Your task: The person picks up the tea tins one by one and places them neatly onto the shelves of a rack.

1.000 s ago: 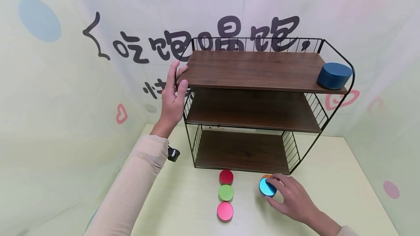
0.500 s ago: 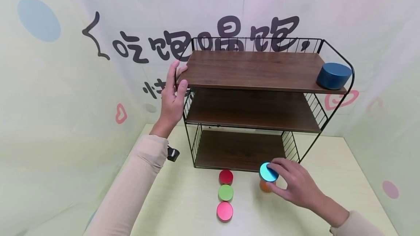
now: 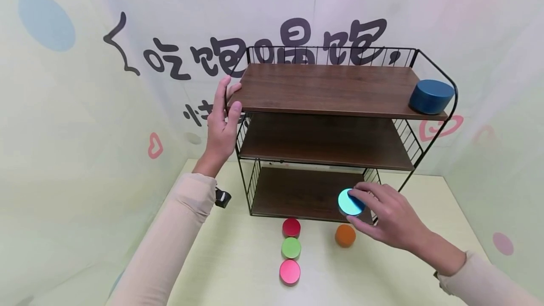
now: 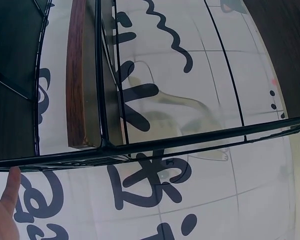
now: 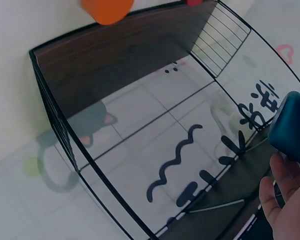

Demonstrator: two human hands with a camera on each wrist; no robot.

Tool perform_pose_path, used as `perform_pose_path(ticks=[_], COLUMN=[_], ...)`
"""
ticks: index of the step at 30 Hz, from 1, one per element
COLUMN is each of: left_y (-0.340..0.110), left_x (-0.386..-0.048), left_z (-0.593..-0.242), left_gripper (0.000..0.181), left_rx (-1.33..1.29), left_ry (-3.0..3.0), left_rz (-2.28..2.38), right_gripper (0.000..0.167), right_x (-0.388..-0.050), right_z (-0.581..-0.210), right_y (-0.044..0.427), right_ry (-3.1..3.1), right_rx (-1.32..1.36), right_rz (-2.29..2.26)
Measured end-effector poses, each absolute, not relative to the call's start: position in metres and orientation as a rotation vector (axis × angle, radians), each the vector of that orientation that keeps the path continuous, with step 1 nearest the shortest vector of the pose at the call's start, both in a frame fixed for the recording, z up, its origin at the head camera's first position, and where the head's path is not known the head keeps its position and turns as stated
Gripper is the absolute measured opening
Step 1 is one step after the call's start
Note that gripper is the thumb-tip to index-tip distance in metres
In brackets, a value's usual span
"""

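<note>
My right hand (image 3: 393,214) pinches a shiny blue round tin (image 3: 351,202) between thumb and fingers, raised in front of the bottom tier of a rack. The same blue tin (image 5: 292,125) shows at the edge of the right wrist view. Fairly straight, the fingers of my left hand (image 3: 223,126) rest against the left end of the rack's top board (image 3: 327,89), thumb at its front edge. Below the held tin an orange round tin (image 3: 345,235) stands on the table. Dark red (image 3: 291,227), green (image 3: 291,248) and pink (image 3: 290,272) tins line up to its left.
The three-tier rack has a black wire frame (image 4: 190,140) and brown boards, including a middle board (image 3: 323,140) and bottom board (image 3: 306,192). A dark blue tin (image 3: 431,97) sits at the top board's right end. Printed cloth walls (image 3: 85,155) surround the pale table (image 3: 238,259).
My right hand has lifted the blue tin up and away from over the orange tin, which now shows fully. The left hand stays at the rack's end.
</note>
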State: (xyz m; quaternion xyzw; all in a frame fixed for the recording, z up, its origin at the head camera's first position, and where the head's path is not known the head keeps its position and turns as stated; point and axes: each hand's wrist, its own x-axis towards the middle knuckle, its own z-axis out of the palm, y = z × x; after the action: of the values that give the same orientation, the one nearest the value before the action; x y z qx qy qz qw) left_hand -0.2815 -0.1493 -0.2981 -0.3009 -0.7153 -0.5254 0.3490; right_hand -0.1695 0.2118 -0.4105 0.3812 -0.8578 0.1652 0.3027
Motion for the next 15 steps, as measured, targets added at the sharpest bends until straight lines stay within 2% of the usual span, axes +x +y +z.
perform_pose_path(ticks=[5, 15], left_y=[-0.155, -0.158], left_x=[-0.302, -0.304], left_z=[-0.313, -0.316], left_gripper=[0.05, 0.05], left_rx=[-0.772, -0.779], left_ry=[-1.843, -1.857], left_rz=[-1.367, -1.33], right_gripper=[0.067, 0.062], right_x=[-0.171, -0.178], right_z=[-0.394, -0.363], right_y=[0.213, 0.21], right_ry=[-2.252, -2.127], right_rx=[1.003, 1.049], right_rz=[0.418, 0.383])
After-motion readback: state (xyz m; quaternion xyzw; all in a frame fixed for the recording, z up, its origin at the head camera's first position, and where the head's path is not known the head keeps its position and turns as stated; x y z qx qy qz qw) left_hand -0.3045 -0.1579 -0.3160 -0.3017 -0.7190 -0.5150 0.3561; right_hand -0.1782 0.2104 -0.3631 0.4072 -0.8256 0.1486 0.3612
